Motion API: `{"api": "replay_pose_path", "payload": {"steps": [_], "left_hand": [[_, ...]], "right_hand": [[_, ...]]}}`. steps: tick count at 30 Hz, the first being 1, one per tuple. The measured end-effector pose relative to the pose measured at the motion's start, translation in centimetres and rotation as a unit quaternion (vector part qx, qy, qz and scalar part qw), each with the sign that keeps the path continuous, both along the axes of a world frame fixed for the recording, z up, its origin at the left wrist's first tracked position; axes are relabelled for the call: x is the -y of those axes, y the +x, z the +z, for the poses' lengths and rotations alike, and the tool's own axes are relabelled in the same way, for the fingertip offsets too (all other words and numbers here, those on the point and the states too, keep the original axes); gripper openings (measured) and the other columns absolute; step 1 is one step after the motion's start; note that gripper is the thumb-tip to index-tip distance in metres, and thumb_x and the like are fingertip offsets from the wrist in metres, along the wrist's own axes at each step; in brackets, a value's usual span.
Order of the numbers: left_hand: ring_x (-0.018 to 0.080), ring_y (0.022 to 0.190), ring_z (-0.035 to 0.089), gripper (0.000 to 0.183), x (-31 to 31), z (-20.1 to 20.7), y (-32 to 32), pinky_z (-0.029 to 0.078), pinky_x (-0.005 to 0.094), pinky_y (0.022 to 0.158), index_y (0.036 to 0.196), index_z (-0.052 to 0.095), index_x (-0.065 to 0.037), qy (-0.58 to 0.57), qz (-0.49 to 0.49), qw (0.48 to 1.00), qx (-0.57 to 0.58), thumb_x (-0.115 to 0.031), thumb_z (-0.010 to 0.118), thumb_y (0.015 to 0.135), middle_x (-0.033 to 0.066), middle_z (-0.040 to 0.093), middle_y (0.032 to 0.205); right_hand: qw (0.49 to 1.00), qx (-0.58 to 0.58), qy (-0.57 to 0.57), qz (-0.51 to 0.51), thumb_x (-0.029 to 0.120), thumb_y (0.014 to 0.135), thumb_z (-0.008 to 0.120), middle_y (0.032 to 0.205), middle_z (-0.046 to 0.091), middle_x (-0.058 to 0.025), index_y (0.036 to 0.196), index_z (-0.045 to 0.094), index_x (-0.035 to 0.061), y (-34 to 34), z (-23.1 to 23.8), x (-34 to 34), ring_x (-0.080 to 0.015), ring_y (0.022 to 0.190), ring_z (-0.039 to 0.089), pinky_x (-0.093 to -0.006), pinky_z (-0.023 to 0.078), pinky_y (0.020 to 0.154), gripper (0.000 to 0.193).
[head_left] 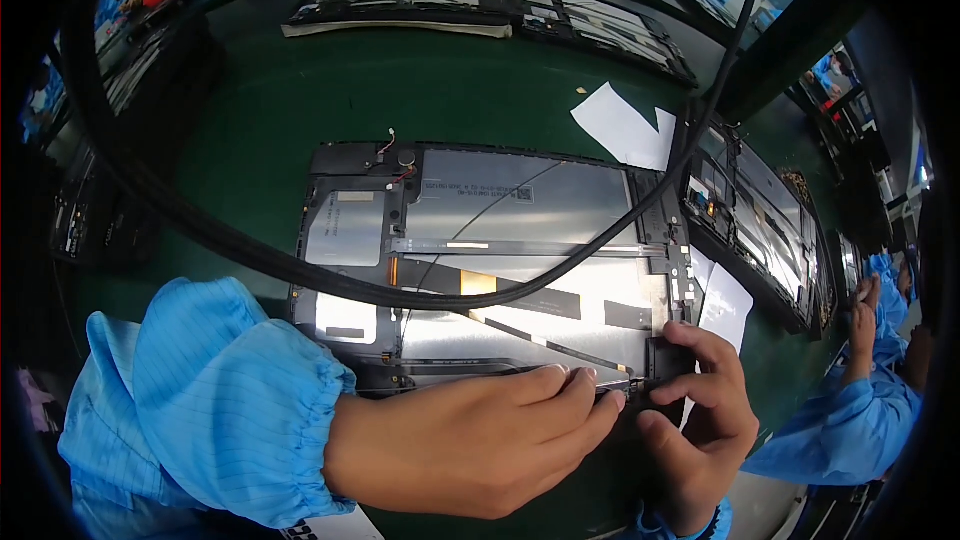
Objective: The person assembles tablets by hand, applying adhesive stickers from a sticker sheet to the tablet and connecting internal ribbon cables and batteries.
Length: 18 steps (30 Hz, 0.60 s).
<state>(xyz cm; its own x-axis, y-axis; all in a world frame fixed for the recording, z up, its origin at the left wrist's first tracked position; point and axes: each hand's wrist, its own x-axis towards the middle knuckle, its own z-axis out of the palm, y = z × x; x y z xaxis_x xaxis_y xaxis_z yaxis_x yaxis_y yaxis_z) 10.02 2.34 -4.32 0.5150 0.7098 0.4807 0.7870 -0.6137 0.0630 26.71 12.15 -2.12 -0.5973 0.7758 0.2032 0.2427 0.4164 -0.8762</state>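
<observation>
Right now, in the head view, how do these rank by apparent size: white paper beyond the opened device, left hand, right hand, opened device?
1. opened device
2. left hand
3. right hand
4. white paper

The hands' nearness may enlarge them.

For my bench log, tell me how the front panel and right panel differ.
The front panel runs nearly straight across the picture; the right panel runs diagonally. The left hand and right hand are at the front panel; no hand touches the right panel. Both look silver with dark edges.
</observation>
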Motion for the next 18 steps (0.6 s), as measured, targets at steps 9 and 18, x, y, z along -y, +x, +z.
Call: {"api": "replay_pose_path", "payload": {"steps": [9, 18], "left_hand": [[0.0256, 0.091, 0.053, 0.029, -0.2, -0.2, 0.2, 0.044, 0.0301, 0.079, 0.094, 0.058, 0.003, -0.002, 0.002, 1.000, -0.003, -0.010, 0.049, 0.070, 0.0139, 0.051, 0.107], [0.0299, 0.101, 0.049, 0.036, 1.2, 1.0, -1.1, 0.042, 0.0360, 0.084, 0.105, 0.051, 0.002, -0.027, -0.016, 0.999, 0.017, -0.009, 0.052, 0.071, 0.0174, 0.048, 0.112]], "right_hand": [[0.984, 0.112, 0.135, -0.013, 0.001, 0.057, 0.060, 0.098, 0.053, -0.0155, 0.066, 0.054, 0.0006, -0.5, 0.3, 0.4, -0.0236, 0.091, 0.050, -0.0320, 0.041, 0.073, 0.011], [0.975, 0.059, 0.212, 0.016, -0.004, 0.060, 0.060, 0.101, 0.053, -0.0145, 0.071, 0.055, 0.0013, 0.6, -0.5, -0.1, -0.0297, 0.093, 0.051, -0.0349, 0.041, 0.077, 0.013]]}}
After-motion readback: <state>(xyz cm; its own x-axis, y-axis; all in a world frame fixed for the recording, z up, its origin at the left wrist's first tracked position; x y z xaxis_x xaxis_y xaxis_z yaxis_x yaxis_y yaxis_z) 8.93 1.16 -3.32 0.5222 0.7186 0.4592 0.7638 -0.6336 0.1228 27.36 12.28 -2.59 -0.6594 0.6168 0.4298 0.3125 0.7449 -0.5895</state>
